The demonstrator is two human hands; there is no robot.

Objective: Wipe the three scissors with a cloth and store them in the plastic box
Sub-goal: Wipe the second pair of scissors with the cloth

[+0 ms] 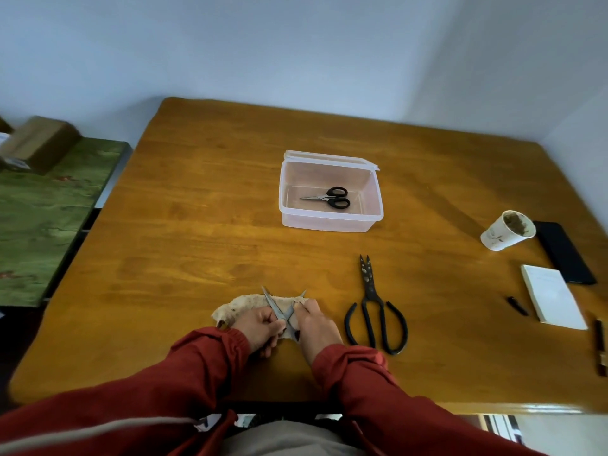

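**Halfway: one pair boxed, one in the hands, one lying by**

Broadly, a glossy honey-brown wooden table (197,225) fills the view, set into a corner of pale blue-grey walls. To its left stands a lower surface under a mottled green cover (49,218), carrying a brown cardboard box (42,139). Along the table's right side sit a white paper cup (505,230), a black phone (564,251), a white notepad (552,296) and a dark pen (600,347). A dark mark on the cup is too small to read.

A clear plastic box (330,222), lid tipped open behind it, stands mid-table with small black-handled scissors (329,197) flat inside. Large black iron scissors (373,304) lie closed on the bare wood, near the front edge.

Just beside them, slim steel scissors (279,307) lie with blades spread in an X over a crumpled beige cloth (243,306). The left hand (261,329), red-sleeved, grips them with curled fingers; the right hand (317,320) pinches the cloth around one blade.
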